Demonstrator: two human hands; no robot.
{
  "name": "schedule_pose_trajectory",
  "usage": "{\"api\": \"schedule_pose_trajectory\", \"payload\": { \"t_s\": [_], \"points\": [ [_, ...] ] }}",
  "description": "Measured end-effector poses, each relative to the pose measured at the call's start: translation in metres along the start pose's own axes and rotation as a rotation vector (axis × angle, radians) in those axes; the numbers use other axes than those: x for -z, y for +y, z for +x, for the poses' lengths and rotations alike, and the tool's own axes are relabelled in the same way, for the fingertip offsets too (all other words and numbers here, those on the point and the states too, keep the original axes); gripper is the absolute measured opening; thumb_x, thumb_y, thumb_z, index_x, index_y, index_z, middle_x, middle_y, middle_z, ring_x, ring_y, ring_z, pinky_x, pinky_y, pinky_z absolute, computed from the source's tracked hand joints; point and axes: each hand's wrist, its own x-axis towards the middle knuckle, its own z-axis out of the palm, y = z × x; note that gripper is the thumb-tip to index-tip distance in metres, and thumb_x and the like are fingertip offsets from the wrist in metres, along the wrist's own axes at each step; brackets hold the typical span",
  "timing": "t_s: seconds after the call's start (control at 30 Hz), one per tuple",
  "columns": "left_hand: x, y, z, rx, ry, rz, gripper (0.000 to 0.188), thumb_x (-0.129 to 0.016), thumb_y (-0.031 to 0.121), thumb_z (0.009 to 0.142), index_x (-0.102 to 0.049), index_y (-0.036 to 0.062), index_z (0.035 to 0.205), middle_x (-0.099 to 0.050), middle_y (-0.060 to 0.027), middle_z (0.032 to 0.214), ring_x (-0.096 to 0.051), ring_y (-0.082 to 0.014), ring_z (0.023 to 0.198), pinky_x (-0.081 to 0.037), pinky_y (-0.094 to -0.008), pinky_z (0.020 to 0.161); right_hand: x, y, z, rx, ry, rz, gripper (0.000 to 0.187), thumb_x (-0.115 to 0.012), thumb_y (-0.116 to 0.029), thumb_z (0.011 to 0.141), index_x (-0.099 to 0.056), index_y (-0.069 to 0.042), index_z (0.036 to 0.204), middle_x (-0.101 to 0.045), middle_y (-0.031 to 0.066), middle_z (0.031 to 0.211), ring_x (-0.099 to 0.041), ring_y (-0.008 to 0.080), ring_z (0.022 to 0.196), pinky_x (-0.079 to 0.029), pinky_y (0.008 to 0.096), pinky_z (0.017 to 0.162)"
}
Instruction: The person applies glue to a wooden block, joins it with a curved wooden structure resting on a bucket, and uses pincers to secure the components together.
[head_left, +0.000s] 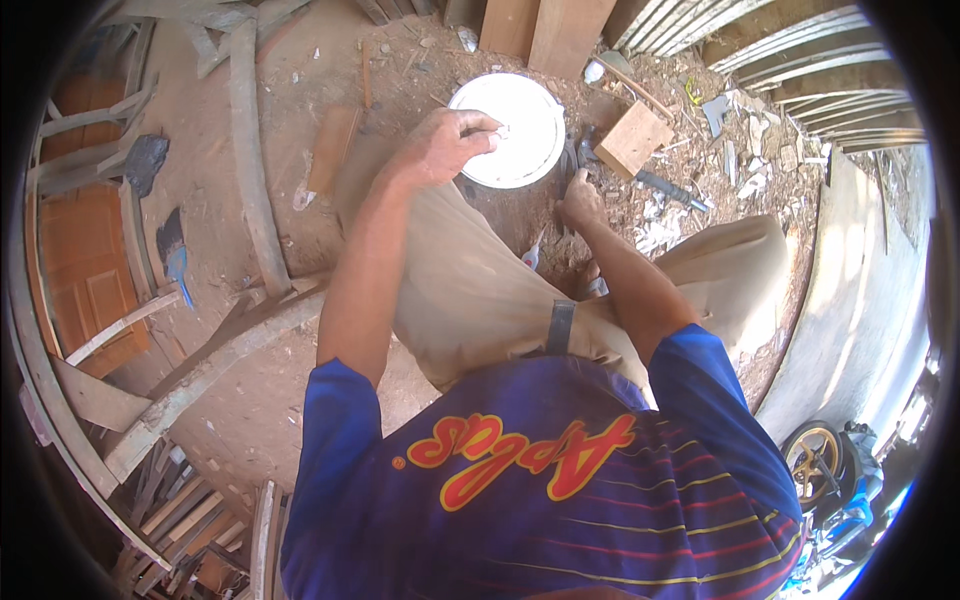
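Note:
A round white lid or bucket top (520, 110), overexposed, lies on the ground in front of me. My left hand (440, 148) is over its left edge, thumb and fingers closed in a pinch. Something small and white shows at the fingertips, too washed out to name. Right of the white disc, my right hand (583, 204) is lowered with its fingers curled closed, beside dark flat pieces (570, 160). What that hand holds, if anything, is hidden. Close by are a wooden block (633, 140) and a dark-handled tool (672, 188) partly under it. A white-tipped squeeze bottle (533, 255) is near my leg.
Wooden boards (545, 35) stand at the far side. Wood scraps and debris (755, 150) litter the right. A curved timber frame (255, 150) and a blue-handled brush (176, 262) are on the left. A motorbike (825, 465) stands at lower right.

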Motion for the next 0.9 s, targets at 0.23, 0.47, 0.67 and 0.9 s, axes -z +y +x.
{"api": "schedule_pose_trajectory", "payload": {
  "t_s": [0.23,0.47,0.67,0.9],
  "points": [
    [0.001,-0.005,0.000,0.037,-0.056,-0.161,0.039,-0.069,0.024,0.094,-0.072,-0.0013,0.123,-0.076,-0.0162,0.114,-0.070,-0.0218,0.104,-0.052,-0.0337,0.095,0.014,-0.018,-0.015,-0.090,-0.063,0.051,0.085,-0.065,-0.027,0.087,-0.023,0.011,0.151,-0.047,0.0439,0.141,-0.053,0.0521,0.131,-0.046,0.0502,0.111],
    [0.001,-0.002,0.006,-0.032,-0.022,-0.079,0.037,-0.068,0.026,0.095,-0.073,-0.0008,0.120,-0.076,-0.0138,0.108,-0.070,-0.0199,0.101,-0.052,-0.0340,0.093,0.062,-0.029,-0.023,0.125,-0.123,-0.033,0.094,-0.065,-0.033,0.089,-0.019,0.016,0.156,-0.053,0.0452,0.135,-0.054,0.0474,0.134,-0.042,0.0499,0.114],
    [-0.006,0.002,-0.004,-0.018,0.092,-0.001,0.031,-0.068,0.026,0.094,-0.073,0.0003,0.111,-0.075,-0.0169,0.097,-0.071,-0.0219,0.091,-0.055,-0.0351,0.085,0.126,-0.005,-0.087,-0.022,-0.408,0.608,0.029,-0.070,-0.015,0.091,-0.059,0.002,0.111,-0.060,0.0039,0.082,-0.051,0.0106,0.051,-0.036,0.0290,0.038],
    [-0.014,-0.001,-0.002,-0.090,0.156,-0.004,0.028,-0.067,0.024,0.094,-0.070,-0.0012,0.106,-0.074,-0.0159,0.092,-0.070,-0.0204,0.085,-0.054,-0.0368,0.077,0.146,-0.011,-0.172,-0.065,-0.476,1.371,0.038,-0.058,-0.011,0.097,-0.056,0.004,0.131,-0.065,0.0078,0.086,-0.064,0.0181,0.072,-0.053,0.0319,0.065]
  ]
}}
